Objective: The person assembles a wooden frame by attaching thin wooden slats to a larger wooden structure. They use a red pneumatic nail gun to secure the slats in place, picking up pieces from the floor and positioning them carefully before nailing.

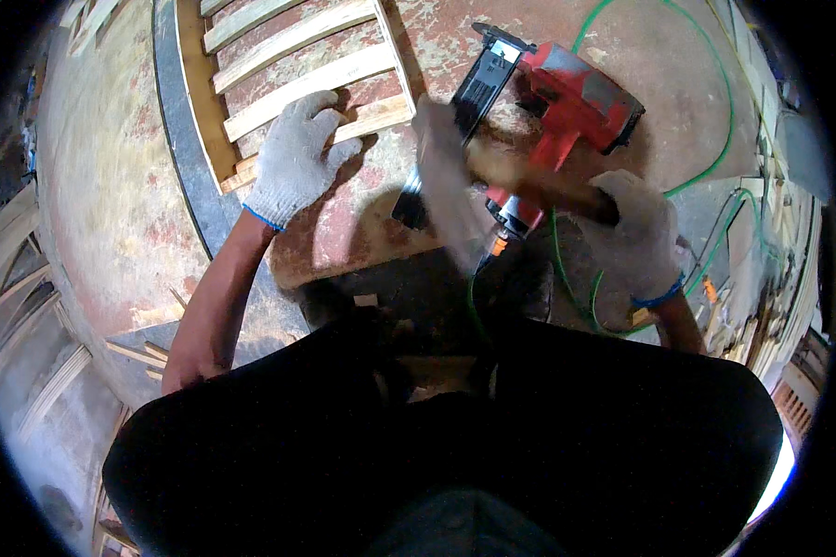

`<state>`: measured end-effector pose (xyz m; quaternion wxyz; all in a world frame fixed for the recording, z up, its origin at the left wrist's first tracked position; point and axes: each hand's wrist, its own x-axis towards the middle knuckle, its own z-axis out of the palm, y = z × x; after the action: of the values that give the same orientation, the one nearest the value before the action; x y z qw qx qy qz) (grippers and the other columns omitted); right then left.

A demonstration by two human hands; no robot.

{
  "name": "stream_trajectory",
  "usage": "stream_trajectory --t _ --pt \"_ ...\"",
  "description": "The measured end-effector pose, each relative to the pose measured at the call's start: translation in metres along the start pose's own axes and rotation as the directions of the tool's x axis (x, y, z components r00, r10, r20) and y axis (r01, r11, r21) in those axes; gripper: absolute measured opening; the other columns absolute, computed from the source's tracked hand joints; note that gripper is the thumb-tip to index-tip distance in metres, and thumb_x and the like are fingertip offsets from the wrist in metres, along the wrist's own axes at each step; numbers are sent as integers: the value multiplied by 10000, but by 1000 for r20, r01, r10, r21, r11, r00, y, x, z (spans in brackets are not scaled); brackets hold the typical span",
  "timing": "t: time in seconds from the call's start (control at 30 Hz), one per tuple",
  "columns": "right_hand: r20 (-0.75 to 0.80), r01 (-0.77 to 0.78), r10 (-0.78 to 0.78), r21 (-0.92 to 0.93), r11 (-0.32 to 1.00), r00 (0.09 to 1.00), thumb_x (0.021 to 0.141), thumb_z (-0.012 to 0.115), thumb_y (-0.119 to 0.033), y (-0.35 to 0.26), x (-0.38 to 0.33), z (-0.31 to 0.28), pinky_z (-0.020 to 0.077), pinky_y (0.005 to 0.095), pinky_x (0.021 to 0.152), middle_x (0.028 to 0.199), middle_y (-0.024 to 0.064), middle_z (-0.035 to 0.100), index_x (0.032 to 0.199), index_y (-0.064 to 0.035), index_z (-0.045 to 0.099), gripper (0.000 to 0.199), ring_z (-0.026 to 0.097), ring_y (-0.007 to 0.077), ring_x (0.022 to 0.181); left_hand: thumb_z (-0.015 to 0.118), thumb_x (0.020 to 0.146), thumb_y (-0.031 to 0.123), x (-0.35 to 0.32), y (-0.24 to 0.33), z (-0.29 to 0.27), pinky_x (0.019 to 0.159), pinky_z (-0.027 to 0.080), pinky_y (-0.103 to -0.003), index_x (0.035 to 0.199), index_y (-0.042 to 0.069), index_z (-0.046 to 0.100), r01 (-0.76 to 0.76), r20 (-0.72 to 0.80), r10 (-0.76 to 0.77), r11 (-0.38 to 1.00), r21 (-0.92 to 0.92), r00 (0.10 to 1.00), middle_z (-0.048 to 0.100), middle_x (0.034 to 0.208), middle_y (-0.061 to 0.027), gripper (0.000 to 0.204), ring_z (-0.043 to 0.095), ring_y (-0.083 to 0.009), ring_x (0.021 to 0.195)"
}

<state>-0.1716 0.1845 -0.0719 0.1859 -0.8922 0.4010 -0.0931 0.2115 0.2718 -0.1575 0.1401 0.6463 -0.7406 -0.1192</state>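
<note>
A blurred hammer is clenched by its wooden handle in the gloved right hand, beside a red nail gun; the slatted wooden frame is pressed flat under the open left hand

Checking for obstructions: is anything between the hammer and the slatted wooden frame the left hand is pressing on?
Yes. The red and black nail gun lies on the worn table between the right hand, holding the blurred wooden-handled hammer, and the slatted wooden frame under the left hand.
</note>
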Motion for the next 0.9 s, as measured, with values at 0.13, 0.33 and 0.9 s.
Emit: stream_trajectory --t 0.13,0.33,0.9 --pt "190 260 -228 -169 951 955 651 774 -200 18 19 -7 502 456 659 815 92 608 893 -110 618 302 639 332 784 710 893 372 1 -8 11 900 528 -463 1125 39 680 91 121 -77 989 -118 990 657 1182 -151 407 628 -373 1090" --pt "132 334 -307 -355 873 942 614 784 -182 26 51 16 483 452 675 817 77 580 892 -120 589 345 616 319 803 696 907 396 -1 -8 14 879 535 -456 1172 68 670 106 115 -101 994 -37 988 662 1153 -135 423 632 -368 1077" --pt "-18 -711 723 169 683 690 864 777 -228 80 -81 11 530 350 728 863 112 712 994 -29 686 254 670 204 788 683 920 322 2 -2 7 944 513 -448 1136 46 665 180 180 -166 982 -62 970 650 1227 -148 351 627 -382 1114"
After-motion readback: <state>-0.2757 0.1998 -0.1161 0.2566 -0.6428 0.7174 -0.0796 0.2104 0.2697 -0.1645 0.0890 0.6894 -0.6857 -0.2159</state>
